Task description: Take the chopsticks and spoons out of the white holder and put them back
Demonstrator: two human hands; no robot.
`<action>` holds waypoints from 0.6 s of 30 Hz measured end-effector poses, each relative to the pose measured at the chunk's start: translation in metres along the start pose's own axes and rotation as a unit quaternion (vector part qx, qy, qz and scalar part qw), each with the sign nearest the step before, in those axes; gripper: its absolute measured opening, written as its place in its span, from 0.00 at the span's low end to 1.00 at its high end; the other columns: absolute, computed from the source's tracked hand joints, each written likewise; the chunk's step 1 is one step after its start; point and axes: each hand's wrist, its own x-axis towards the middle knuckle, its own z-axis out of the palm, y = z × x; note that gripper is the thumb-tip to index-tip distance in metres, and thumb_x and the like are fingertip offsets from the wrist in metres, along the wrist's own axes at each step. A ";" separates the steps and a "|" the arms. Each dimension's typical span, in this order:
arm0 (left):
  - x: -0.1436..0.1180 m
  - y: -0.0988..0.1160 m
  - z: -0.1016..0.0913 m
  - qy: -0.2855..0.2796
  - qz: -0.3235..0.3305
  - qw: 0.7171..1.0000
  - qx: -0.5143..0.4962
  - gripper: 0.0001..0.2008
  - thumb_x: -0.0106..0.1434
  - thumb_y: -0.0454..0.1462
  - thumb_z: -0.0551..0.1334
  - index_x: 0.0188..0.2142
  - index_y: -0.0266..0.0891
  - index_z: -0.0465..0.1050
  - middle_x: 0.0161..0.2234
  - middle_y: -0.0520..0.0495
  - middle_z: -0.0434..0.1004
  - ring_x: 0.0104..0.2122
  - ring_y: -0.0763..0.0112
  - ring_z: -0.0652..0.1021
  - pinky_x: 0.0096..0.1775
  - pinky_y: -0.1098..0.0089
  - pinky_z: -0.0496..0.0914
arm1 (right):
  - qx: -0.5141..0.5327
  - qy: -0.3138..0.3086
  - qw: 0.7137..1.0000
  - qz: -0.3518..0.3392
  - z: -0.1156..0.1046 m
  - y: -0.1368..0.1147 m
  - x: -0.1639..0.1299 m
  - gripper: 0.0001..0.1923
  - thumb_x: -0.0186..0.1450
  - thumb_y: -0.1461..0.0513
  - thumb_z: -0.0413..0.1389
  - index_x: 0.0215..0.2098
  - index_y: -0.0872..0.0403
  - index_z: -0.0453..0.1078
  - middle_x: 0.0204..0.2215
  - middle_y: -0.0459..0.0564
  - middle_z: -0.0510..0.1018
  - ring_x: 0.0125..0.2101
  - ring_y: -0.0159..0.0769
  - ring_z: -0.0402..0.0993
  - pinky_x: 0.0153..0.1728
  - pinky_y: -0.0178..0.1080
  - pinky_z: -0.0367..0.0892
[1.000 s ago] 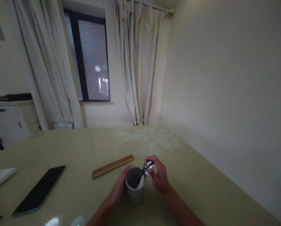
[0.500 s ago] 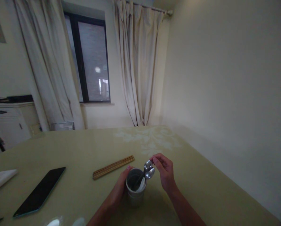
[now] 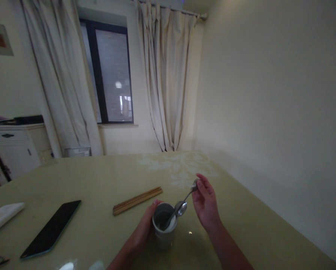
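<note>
cup [image 3: 164, 230]: grey, cylindrical, upright on the table, holding one spoon. spoons [image 3: 182, 206]: two, metal; one lifted at the rim, tilted.

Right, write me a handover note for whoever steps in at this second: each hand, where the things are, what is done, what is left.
Left hand: wrapped around the side of the grey cup, which stands upright on the table.
Right hand: fingertip grip on the top of one metal spoon, lifted above the rim.
Second metal spoon: leans in the cup, bowl end up at the rim.
Chopsticks lie behind the cup; phone flat to the left.
Done: two spoons at the cup, one inside.
Left: the lifted spoon is not yet in; chopsticks untouched.
</note>
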 end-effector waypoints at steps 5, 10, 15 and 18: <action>0.002 -0.004 0.002 -0.009 0.041 0.999 0.008 0.30 0.65 0.63 0.62 0.38 0.38 0.78 0.32 0.46 0.80 0.33 0.64 0.78 0.43 0.65 0.70 | 0.141 0.051 0.988 0.041 -0.017 -0.004 0.016 0.20 0.53 0.63 0.78 0.43 0.50 0.83 0.29 0.39 0.85 0.19 0.20 0.72 0.23 0.23 0.73; 0.001 0.001 0.006 -0.009 0.020 0.999 -0.028 0.33 0.66 0.65 0.58 0.47 0.38 0.78 0.35 0.44 0.83 0.36 0.61 0.82 0.44 0.62 0.72 | 0.180 0.075 0.976 0.096 -0.024 0.013 0.018 0.19 0.50 0.66 0.79 0.39 0.50 0.82 0.31 0.41 0.87 0.27 0.24 0.80 0.32 0.25 0.78; 0.013 0.011 -0.001 0.089 0.063 0.992 -0.062 0.36 0.64 0.67 0.58 0.52 0.40 0.76 0.45 0.38 0.85 0.42 0.54 0.84 0.47 0.56 0.75 | 0.096 0.046 0.987 0.122 -0.023 0.040 0.013 0.19 0.50 0.62 0.80 0.36 0.50 0.81 0.32 0.42 0.86 0.32 0.29 0.82 0.38 0.30 0.78; 0.020 0.016 -0.015 0.174 0.122 0.977 -0.020 0.35 0.57 0.65 0.66 0.46 0.38 0.79 0.39 0.40 0.85 0.37 0.60 0.83 0.44 0.60 0.76 | 0.047 -0.015 0.988 0.147 -0.018 0.052 0.006 0.19 0.50 0.58 0.80 0.35 0.50 0.80 0.32 0.43 0.84 0.33 0.31 0.80 0.39 0.33 0.76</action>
